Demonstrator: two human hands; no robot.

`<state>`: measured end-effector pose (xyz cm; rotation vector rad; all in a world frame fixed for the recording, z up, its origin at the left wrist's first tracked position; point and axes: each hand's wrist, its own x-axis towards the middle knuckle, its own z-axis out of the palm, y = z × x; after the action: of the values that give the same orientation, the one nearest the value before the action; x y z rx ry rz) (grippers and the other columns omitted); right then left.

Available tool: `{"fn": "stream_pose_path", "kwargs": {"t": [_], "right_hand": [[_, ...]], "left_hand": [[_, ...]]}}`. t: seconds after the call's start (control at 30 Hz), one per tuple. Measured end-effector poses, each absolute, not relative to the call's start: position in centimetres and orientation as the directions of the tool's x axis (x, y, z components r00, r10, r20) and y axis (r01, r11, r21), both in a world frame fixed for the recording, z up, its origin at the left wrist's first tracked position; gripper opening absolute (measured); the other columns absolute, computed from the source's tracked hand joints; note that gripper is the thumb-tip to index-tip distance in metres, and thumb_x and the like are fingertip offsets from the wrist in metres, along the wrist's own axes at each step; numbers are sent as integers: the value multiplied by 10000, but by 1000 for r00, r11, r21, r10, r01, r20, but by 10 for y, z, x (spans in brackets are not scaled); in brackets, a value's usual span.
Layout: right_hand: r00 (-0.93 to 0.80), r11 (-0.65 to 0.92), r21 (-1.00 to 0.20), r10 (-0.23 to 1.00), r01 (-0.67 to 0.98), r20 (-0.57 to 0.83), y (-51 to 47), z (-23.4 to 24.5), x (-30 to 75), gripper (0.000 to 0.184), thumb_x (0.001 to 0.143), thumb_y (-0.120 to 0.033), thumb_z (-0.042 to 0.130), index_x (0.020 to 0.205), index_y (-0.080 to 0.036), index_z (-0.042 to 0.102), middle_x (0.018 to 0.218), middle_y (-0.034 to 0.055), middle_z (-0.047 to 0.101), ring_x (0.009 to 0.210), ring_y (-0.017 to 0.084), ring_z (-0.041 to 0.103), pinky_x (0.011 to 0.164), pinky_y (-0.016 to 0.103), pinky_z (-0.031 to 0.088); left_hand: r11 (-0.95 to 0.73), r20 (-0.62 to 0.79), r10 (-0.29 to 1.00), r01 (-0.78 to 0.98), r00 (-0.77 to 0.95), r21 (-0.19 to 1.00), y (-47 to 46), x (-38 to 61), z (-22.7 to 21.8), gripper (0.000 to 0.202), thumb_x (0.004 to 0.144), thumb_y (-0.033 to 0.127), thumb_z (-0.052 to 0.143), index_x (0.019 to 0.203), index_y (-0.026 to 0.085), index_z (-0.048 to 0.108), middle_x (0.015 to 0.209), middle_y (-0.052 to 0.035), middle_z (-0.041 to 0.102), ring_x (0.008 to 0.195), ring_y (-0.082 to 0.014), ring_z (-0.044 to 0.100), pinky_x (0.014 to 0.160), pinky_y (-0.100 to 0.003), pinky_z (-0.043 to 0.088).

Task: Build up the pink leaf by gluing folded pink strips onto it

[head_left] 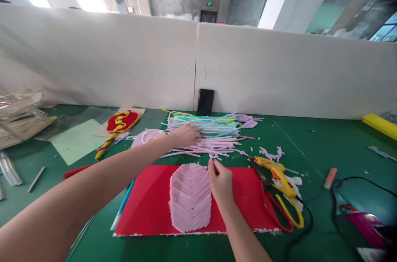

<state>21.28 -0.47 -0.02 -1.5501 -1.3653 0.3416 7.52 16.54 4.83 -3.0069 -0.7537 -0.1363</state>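
Observation:
My left hand reaches across to a heap of pastel strips that look like pipe cleaners, its fingers bent down onto the strips. Whether a strip is between them is hidden. Closer in, my right hand is closed in a pinch at the far edge of a red board. A small lilac piece shows right at its fingertips, but I cannot make out whether they grip it. Just left of this hand, a lilac panel of slanted strips in a chevron pattern lies on the board.
A yellow glue gun and scissors with red and yellow handles lie at the board's right. A black phone leans on the white partition. A red and yellow fan-shaped piece lies left. A purple device with a cord sits right.

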Motion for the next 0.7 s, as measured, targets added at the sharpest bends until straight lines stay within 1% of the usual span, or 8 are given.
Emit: {"fn": "stream_pose_path", "kwargs": {"t": [0.1,0.2,0.27,0.37,0.47,0.53,0.7], "right_hand": [[314,137,-811,875,569,368,-5,0,213,415,895,-406,398,532,-206,418,448,-29,444,429,99,398,474,229,275],[310,141,-815,878,562,365,-5,0,213,404,894,-407,398,546,-204,432,454,-24,460,430,102,406,475,232,278],[309,138,-818,880,559,360,-5,1,213,401,893,-407,399,549,-203,426,457,-21,467,429,101,403,474,232,274],[308,132,-821,885,556,350,-5,2,213,401,891,-405,399,545,-203,408,446,-27,447,422,97,386,463,231,261],[312,129,-827,885,548,345,-5,2,212,398,889,-400,404,541,-205,402,441,-33,429,417,95,371,454,230,255],[311,130,-828,886,545,344,-5,3,212,397,889,-397,403,541,-205,405,444,-34,428,417,94,368,452,228,255],[303,131,-820,887,557,347,-6,2,212,400,892,-391,399,539,-203,409,444,-41,410,422,90,365,454,220,256]], "left_hand": [[-877,69,481,479,874,42,166,75,49,259,882,262,440,864,213,694,965,-56,668,978,-195,569,866,-301,394],[-859,12,505,501,863,109,169,75,49,248,858,215,452,907,235,694,959,-10,697,891,-151,614,791,-237,433],[-837,-16,533,530,846,139,172,75,49,264,849,186,447,945,243,686,950,7,709,856,-146,631,755,-227,448],[-815,-33,558,555,829,167,176,76,50,286,814,132,466,979,231,677,1003,-4,705,923,-154,629,798,-228,447],[-813,-45,555,553,831,185,177,79,52,297,759,94,511,970,213,683,1030,-17,697,972,-160,618,831,-218,437],[-812,-54,551,550,833,194,177,81,53,287,748,105,530,957,220,689,998,-10,702,927,-160,628,796,-214,445],[-803,-68,563,565,823,191,180,85,52,245,802,188,496,925,234,703,911,6,721,824,-154,639,713,-208,449]]}}
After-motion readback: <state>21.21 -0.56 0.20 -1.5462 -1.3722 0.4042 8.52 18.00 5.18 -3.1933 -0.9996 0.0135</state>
